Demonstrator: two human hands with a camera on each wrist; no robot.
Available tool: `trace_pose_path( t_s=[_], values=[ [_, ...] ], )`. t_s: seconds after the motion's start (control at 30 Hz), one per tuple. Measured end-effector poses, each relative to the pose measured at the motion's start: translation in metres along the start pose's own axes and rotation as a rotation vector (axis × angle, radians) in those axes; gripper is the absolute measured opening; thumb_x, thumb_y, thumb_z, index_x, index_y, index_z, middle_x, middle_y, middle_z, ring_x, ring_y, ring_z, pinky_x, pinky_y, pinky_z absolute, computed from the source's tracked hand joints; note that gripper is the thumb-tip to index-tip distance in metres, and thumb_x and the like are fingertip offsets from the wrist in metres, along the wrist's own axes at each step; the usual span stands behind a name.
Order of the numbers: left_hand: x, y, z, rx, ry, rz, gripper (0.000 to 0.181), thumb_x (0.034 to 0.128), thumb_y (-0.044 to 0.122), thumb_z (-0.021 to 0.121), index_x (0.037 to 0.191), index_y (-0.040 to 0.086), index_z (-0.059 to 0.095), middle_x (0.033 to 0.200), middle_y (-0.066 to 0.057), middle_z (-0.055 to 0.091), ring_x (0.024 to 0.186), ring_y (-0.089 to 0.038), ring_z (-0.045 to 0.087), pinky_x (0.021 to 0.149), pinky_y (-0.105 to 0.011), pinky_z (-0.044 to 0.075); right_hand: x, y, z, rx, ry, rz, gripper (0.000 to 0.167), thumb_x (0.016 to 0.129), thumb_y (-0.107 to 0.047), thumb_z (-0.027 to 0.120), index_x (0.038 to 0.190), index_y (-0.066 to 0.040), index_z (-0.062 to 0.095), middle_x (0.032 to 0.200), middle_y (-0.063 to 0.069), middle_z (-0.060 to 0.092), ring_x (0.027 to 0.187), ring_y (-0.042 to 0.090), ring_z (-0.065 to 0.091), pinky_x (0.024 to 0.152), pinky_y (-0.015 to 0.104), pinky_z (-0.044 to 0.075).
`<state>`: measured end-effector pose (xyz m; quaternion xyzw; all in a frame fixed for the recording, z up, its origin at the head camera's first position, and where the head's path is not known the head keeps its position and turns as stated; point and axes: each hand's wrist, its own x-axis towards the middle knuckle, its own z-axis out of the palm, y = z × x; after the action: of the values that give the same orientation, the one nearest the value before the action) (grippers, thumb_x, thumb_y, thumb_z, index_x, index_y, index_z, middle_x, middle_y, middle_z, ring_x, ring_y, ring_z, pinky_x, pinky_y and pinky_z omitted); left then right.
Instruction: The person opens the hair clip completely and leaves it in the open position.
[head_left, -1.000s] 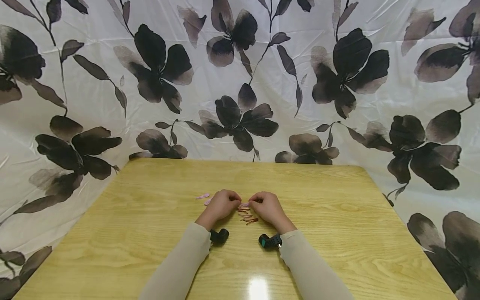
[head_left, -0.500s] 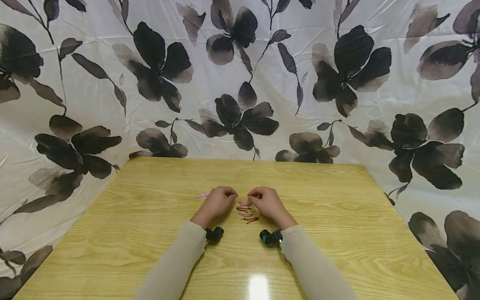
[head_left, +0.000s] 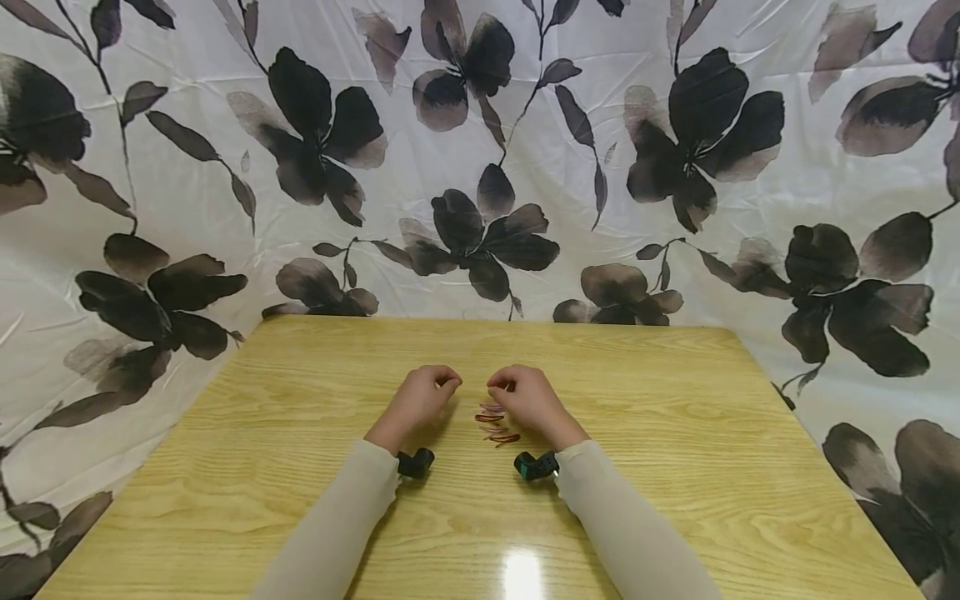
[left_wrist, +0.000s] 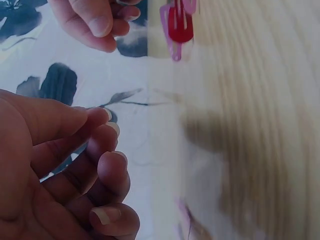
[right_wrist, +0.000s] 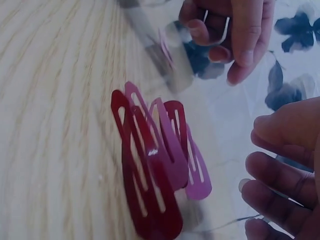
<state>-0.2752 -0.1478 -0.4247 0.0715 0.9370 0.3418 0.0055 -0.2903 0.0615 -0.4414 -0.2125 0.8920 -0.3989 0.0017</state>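
Several red and pink snap hair clips (head_left: 491, 418) lie in a short column on the table, near the right hand. The right wrist view shows them close up, overlapping, with a dark red clip (right_wrist: 150, 200) nearest. My left hand (head_left: 418, 402) is held left of the column, fingers loosely curled, nothing visible in them. Below it in the left wrist view lies a lone pink clip (left_wrist: 186, 215); the head view hides it behind the hand. The right hand (head_left: 527, 402) hovers just right of the column, its fingers bent loosely and apart from the clips.
A wooden table (head_left: 675, 467) extends around both hands. Behind it and at its sides hangs a floral cloth (head_left: 585, 100). Black wrist cameras sit at both cuffs, the left camera (head_left: 416, 463) and the right camera (head_left: 534, 467).
The left hand has moved left and slightly away from the clip column, covering the pink clips seen earlier at the left. The right hand has shifted slightly farther out and left.
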Motion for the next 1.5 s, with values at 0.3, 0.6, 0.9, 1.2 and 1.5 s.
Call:
trace_pose_path(
  t_s=[0.3,0.6,0.9,1.2,1.5],
  values=[
    [-0.007,-0.005,-0.019,0.029,0.006,-0.003,0.028,0.1012,0.026,0.051,0.116,0.010,0.068,0.114,-0.007,0.067,0.093,-0.021,0.061,0.081,-0.041,0.050,0.006,-0.014,0.004,-0.050,-0.041,-0.080,0.022,0.095,-0.021,0.060,0.108,-0.008,0.072,0.098,0.001,0.066,0.082,0.014,0.058,0.075,0.033,0.049],
    [-0.013,-0.014,-0.030,0.030,0.007,-0.033,0.029,0.1008,0.027,0.052,0.116,0.009,0.068,0.106,-0.006,0.068,0.080,-0.017,0.059,0.074,-0.036,0.049,0.015,-0.023,0.013,-0.077,-0.059,-0.104,0.021,0.095,-0.023,0.060,0.106,-0.009,0.072,0.097,0.001,0.065,0.080,0.013,0.056,0.071,0.030,0.048],
    [-0.017,-0.027,-0.036,0.041,0.011,-0.056,0.025,0.0993,0.026,0.055,0.113,0.010,0.069,0.104,-0.007,0.066,0.080,-0.018,0.058,0.072,-0.035,0.048,0.022,-0.034,0.020,-0.125,-0.079,-0.127,0.019,0.095,-0.020,0.061,0.106,-0.010,0.072,0.098,0.002,0.066,0.083,0.015,0.057,0.073,0.031,0.048],
    [-0.022,-0.037,-0.038,0.055,0.012,-0.058,0.021,0.0974,0.023,0.058,0.108,0.009,0.070,0.096,-0.007,0.064,0.070,-0.017,0.055,0.062,-0.031,0.046,0.029,-0.042,0.028,-0.161,-0.078,-0.162,0.017,0.093,-0.019,0.064,0.104,-0.010,0.073,0.095,0.003,0.068,0.082,0.015,0.059,0.073,0.029,0.049],
    [-0.024,-0.046,-0.035,0.057,0.018,-0.088,0.021,0.0944,0.021,0.063,0.107,0.007,0.072,0.099,-0.005,0.069,0.081,-0.017,0.060,0.071,-0.035,0.050,0.035,-0.049,0.038,-0.170,-0.109,-0.151,0.017,0.092,-0.016,0.064,0.104,-0.008,0.073,0.097,0.005,0.069,0.085,0.017,0.061,0.075,0.031,0.049]
  ],
)
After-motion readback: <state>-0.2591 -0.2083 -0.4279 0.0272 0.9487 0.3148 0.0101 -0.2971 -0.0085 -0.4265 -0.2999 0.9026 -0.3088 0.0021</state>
